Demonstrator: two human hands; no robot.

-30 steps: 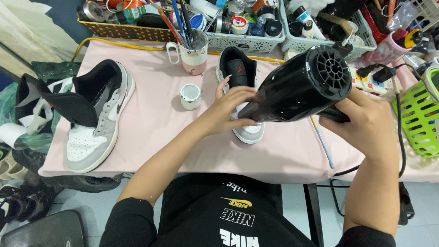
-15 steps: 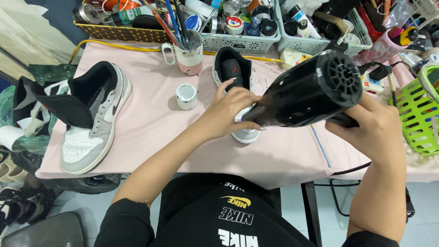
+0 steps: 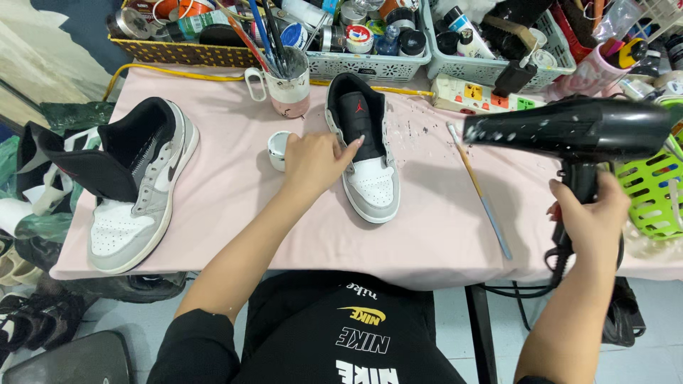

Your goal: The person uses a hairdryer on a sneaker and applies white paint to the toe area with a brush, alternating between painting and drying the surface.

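Head view: left hand laid palm-down on the near sneaker, fingers spread over the black tongue and collar — not clenched, only pressing. Sneaker at mid-table on the pink table, long axis running from the far edge toward the near edge, grey toe pointing at the wearer. Right hand closed around the handle of a black hair dryer, held off the table's right edge, barrel level, nozzle aimed left at the shoe — well apart from it. Between dryer and shoe, a thin brush lying aslant. Second sneaker near the left edge; small white cup just beside the left hand.
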